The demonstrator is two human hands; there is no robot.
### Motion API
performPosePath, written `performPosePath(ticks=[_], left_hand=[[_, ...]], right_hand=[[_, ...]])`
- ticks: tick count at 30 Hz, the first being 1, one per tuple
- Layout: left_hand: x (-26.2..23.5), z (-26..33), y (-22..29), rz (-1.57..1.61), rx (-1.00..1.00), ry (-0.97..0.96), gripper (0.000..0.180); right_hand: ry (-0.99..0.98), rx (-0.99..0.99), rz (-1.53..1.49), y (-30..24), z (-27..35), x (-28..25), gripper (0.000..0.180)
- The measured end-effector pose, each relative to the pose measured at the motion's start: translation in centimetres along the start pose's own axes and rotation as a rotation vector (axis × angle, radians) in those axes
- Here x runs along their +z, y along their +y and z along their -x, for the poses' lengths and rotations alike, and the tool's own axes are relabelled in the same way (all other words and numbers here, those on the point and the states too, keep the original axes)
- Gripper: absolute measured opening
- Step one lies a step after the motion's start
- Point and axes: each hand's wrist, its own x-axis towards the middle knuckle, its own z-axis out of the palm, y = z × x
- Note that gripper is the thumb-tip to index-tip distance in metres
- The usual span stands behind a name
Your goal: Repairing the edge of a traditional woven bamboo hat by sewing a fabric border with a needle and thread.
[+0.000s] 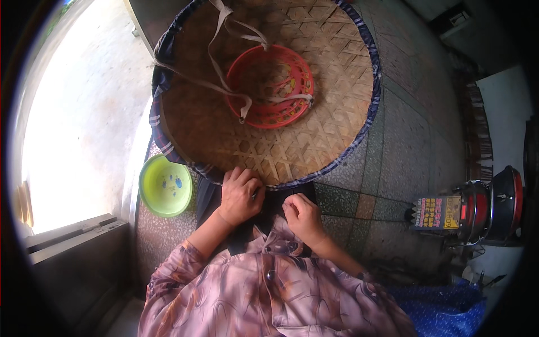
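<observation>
A big round woven bamboo tray (337, 84) fills the upper middle, its rim wrapped in dark blue plaid cloth (368, 121). My left hand (241, 194) is closed on the cloth-wrapped near rim, with the fingers over the edge. Just right of it, below the rim, my right hand (303, 216) is closed in a pinch. A thin line shows by its fingertips, too fine to name. Over the tray's middle is a red plastic basket (269, 121) with open slots. Pale cloth straps (210, 83) are fastened to the basket and run up to a knot.
A light green basin (154, 196) with blue marks inside stands on the speckled floor at left. A red and black motorbike (477, 208) with a yellow plate is at right. Blue cloth (443, 309) lies at lower right. Bright ground shows through the doorway at left.
</observation>
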Motion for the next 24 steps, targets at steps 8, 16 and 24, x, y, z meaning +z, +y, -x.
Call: performPosePath(ticks=[8,16,24], left_hand=[[0.0,0.1,-0.2,-0.001,-0.001,-0.004,0.016],[0.2,0.0,-0.3,-0.020,-0.010,-0.006,0.015],[0.3,-0.2,-0.3,-0.025,0.001,-0.023,0.015]], right_hand=[[-0.175,-0.221,-0.240,-3.0,-0.5,-2.6,0.005],[-0.129,-0.403,-0.279,-4.0,-1.5,-2.4,0.006],[-0.262,-0.088,-0.642,-1.8,-0.1,-2.3,0.004]])
